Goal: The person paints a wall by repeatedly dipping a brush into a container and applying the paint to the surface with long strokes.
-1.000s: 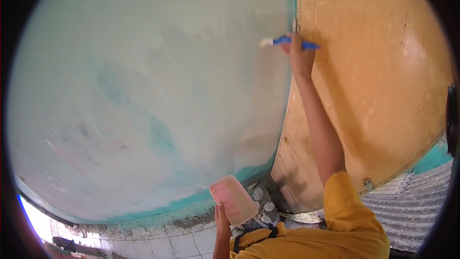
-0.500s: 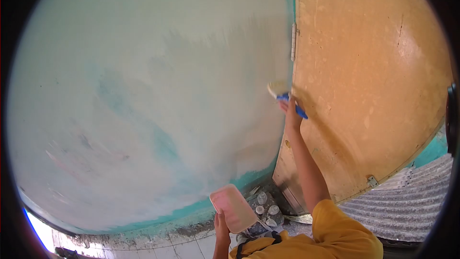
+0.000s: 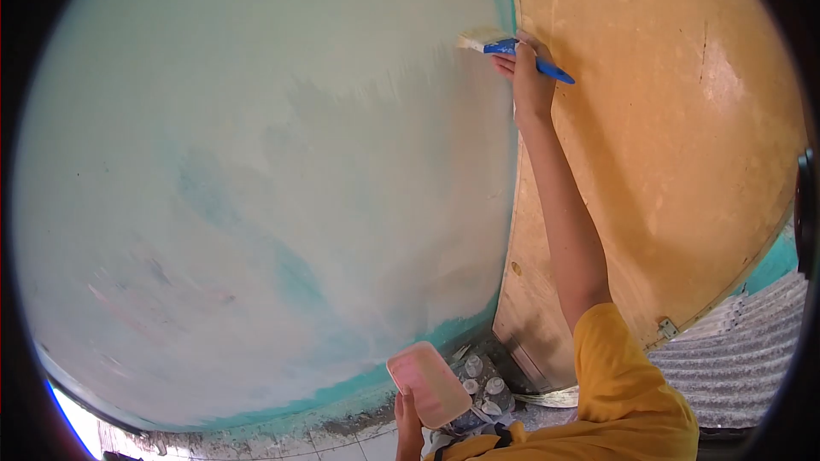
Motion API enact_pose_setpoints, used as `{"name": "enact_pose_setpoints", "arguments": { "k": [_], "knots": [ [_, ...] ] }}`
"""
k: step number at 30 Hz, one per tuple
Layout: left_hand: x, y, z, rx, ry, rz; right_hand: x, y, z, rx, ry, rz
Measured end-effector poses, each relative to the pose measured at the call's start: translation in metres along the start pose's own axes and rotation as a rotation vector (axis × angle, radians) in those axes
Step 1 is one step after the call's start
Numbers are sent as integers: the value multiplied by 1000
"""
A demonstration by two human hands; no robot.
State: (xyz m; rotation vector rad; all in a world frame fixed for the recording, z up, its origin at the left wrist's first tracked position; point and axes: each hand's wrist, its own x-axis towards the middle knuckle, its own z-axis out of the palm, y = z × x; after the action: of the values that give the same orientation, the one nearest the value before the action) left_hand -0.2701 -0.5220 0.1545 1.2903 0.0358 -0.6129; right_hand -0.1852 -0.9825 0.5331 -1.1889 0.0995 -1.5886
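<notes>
My right hand (image 3: pixel 534 77) is closed around the blue handle of a paintbrush (image 3: pixel 504 44). The pale bristles point left and lie against the painted wall (image 3: pixel 342 162), close to its right edge beside the door. Low in the view, my left hand (image 3: pixel 408 414) grips a pink plastic tray (image 3: pixel 430 384) by its left side. Whitish paint covers most of the wall, with teal showing through in patches and along the bottom.
An orange-yellow wooden door panel (image 3: pixel 649 137) stands to the right of the wall. Several bottles (image 3: pixel 474 365) sit on the floor at the wall's foot. Grey corrugated sheeting (image 3: pixel 709 376) lies at the lower right, and white floor tiles (image 3: pixel 376 446) show at the bottom.
My right hand has moved upward along the wall's right edge with the paintbrush. The tray in my left hand has shifted slightly down and right in the view.
</notes>
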Motion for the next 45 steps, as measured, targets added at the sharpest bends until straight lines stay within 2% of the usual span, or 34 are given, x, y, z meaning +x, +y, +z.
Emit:
{"name": "enact_pose_setpoints", "arguments": {
  "k": [3, 6, 9, 13, 16, 18, 21, 24, 26, 28, 30, 34, 38, 41, 42, 45],
  "knots": [
    [-4, 5, 5, 2, 24, 6, -22, 30, -17, 37, 9, 65],
    [-5, 4, 5, -24, -10, 35, -89, 81, -63, 10, 46, 184],
    [-6, 6, 5, 38, 55, -4, -160, 143, -117, -24, 159, 374],
    [1, 0, 4, 42, 53, -23, -182, 147, -142, -63, 219, 536],
    [4, -2, 7, 57, 46, -18, -127, 136, -129, -100, 139, 465],
    [3, -1, 12, 59, 36, -11, -83, 80, -85, -127, 17, 282],
    [-1, 3, 24, 48, 5, 8, -23, 21, -29, 43, 16, 223],
    [-5, 3, 32, 27, 41, -15, -1, 3, -15, 181, 11, 172],
    [-5, -1, 33, 28, 42, -4, -7, 13, -19, 257, 2, 157],
    [-4, -8, 31, 23, 71, -9, -42, 62, -47, 243, 106, 351],
    [-6, -10, 31, 18, 101, -14, -94, 109, -83, 196, 178, 394],
    [-9, -4, 27, 37, 70, -26, -187, 152, -137, 72, 340, 671],
    [-12, 3, 33, 64, 57, -30, -196, 170, -160, -27, 261, 655],
    [-10, -3, 29, 69, 12, -33, -140, 137, -129, 6, 196, 522],
    [-12, -4, 31, 77, 23, -54, -118, 108, -109, -32, 144, 519],
    [-12, -5, 35, 82, 1, -4, -73, 48, -61, 94, 16, 315]
  ]
}}
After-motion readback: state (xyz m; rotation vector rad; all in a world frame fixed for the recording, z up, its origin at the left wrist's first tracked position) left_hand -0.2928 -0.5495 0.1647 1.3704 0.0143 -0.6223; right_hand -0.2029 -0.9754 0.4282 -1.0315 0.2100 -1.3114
